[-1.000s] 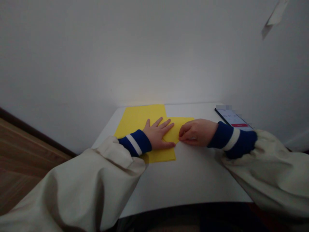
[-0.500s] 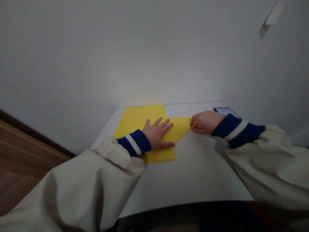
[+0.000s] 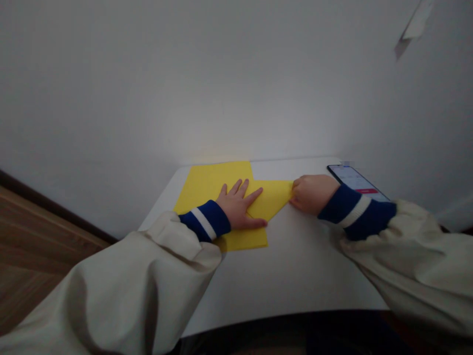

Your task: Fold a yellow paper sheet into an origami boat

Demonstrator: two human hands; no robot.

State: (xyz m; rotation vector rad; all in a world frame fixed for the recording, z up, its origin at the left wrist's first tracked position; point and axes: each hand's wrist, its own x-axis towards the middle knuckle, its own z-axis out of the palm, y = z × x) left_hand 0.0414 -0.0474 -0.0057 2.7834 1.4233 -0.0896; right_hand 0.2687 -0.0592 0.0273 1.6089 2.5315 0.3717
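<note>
"Head view: where's that yellow paper (image 3: 218, 178)?"
"Table (image 3: 295, 281), back-left; near edge roomy. Left hand (image 3: 239, 209) spread on paper; right hand (image 3: 312, 194) curled at its corner, grip unclear."
"Phones (image 3: 353, 179)?"
"One, table's back-right."

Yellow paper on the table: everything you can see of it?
The yellow paper looks thin, matte and plain, lying on the white tabletop, far edge near the wall. A flap juts right, its near edge slanting outward; one folded sheet or several, I can't tell. The left hand rests spread over it; the right hand, fingers curled, touches the flap's outer end.
</note>
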